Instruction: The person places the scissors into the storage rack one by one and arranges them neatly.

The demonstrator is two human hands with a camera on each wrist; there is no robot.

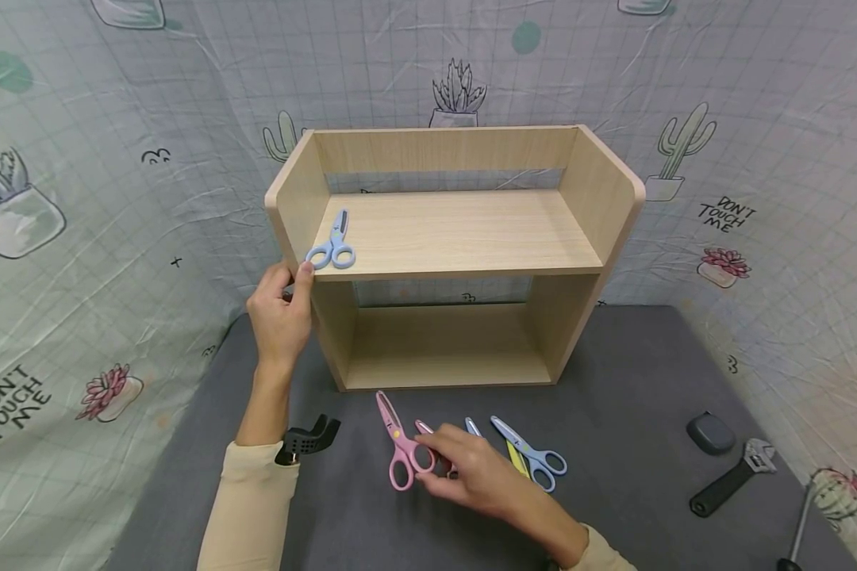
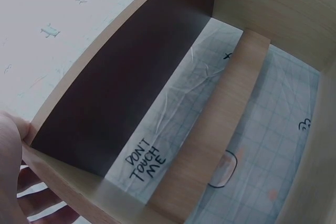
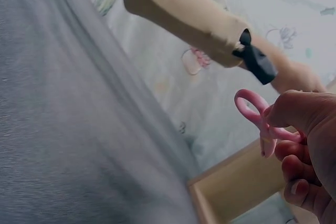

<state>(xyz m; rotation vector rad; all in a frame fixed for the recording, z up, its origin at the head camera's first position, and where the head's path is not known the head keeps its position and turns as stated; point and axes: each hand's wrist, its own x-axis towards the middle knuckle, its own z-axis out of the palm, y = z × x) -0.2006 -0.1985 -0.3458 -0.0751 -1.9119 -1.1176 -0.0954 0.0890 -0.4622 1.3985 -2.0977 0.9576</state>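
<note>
A dark grey bench (image 1: 636, 396) ran back to a pale, creased cloth (image 1: 207, 95) that enclosed it behind and on both sides, printed with a faint grid, potted cacti, green dots and the words "DON'T TOUCH ME". Near the back of the bench stood a light wooden shelf unit (image 1: 464, 230) with two levels, the cloth showing through its open back. On the upper board, by the left side panel, lay light blue scissors (image 1: 338, 239). The left hand (image 1: 280, 317), below it a black strap (image 1: 313, 438) at the wrist, gripped the unit's left front edge, thumb in front and fingers curled around the side. The right hand (image 1: 478, 472) pinched pink scissors (image 1: 394, 428) by the handles between thumb and fingers, in front of the unit, blades pointing toward it. Beside and partly behind that hand were a second pink pair (image 1: 424, 428), a blue tip (image 1: 472, 426), something yellow (image 1: 517, 457) and another blue pair (image 1: 532, 452). Farther right, the bench carried a dark rounded object (image 1: 711, 434), an adjustable wrench (image 1: 730, 480) and a thin-shafted tool (image 1: 801, 515).
</note>
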